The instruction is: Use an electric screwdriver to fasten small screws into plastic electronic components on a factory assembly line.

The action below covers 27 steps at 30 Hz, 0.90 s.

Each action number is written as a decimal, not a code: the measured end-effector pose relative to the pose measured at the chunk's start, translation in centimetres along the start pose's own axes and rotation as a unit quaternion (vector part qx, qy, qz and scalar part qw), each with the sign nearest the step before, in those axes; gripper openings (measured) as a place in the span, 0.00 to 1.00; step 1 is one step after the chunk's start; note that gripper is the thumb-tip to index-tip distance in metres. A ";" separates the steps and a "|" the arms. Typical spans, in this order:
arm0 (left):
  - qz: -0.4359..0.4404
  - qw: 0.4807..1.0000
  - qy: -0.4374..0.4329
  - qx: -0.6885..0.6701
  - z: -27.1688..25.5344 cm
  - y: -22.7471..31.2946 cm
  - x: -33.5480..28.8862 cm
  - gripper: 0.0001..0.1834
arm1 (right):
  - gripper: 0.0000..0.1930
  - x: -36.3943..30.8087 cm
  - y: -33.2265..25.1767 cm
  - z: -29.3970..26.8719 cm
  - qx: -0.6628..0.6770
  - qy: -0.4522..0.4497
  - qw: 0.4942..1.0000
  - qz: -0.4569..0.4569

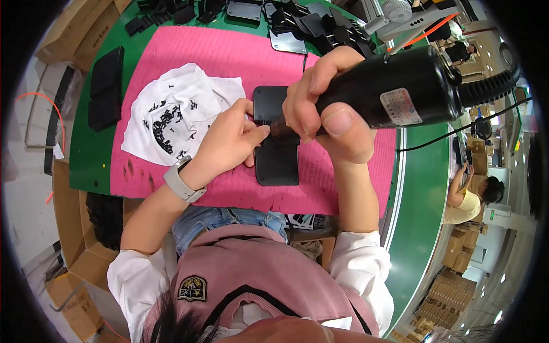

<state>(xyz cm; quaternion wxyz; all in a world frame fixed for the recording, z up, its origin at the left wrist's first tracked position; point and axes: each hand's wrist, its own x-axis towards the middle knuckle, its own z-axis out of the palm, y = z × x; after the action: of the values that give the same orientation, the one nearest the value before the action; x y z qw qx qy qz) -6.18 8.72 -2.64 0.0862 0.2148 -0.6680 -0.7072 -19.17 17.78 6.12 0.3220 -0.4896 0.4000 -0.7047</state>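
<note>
Far left: cardboard boxes (pixel 74 251) stacked beside the green surface (pixel 94 154). Two black flat trays (pixel 106 88) lie on the green strip, just beside the pink mat (pixel 171 51).

On the mat's left half: white cloth (pixel 146 120) spread flat, a scatter of small black screws (pixel 166 123) on it.

Left hand (pixel 229 140), pale wristwatch (pixel 182 182) on the wrist, rests on the mat at the cloth's right edge. Fingers narrow, thumb and forefinger tips pinched together against the left edge of the black flat panel (pixel 277 163). Cannot tell if a screw sits between them.

Panel lies flat on the mat, mid-frame, long side running away from the person. Upper part hidden by both hands.

Right hand (pixel 326 108) directly above the panel, fingers wrapped tight around the front of a black electric screwdriver (pixel 394 91). Tool body runs off to the right, white label on the barrel, coiled black cable (pixel 494 86) leaving its back end. Tip points down at the panel near the left fingertips; contact point hidden by the hand.

Back edge of the surface: pile of black plastic parts (pixel 309 26). Right of the mat: green conveyor strip (pixel 423 188). Far right: another person in a yellow top (pixel 466 203) seated, well apart.
</note>
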 end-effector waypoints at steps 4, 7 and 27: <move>-0.011 1.000 -0.001 -0.001 0.0 0.1 0.1 0.12 | 0.22 0.1 0.2 0.4 -0.024 -0.043 0.999 0.003; -0.005 1.000 0.006 0.007 -0.2 0.1 0.0 0.12 | 0.22 0.2 0.7 0.3 -0.018 -0.048 0.999 0.004; 0.130 0.990 0.035 0.049 1.5 -0.4 -2.5 0.42 | 0.32 -6.1 -4.8 -8.7 -0.221 0.243 0.931 0.157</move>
<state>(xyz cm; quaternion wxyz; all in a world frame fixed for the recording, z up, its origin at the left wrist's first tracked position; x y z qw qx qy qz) -4.56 11.17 -2.57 0.1897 0.1550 -0.7208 -0.6484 -25.82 27.37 5.92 0.2050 -0.2928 0.6840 -0.6360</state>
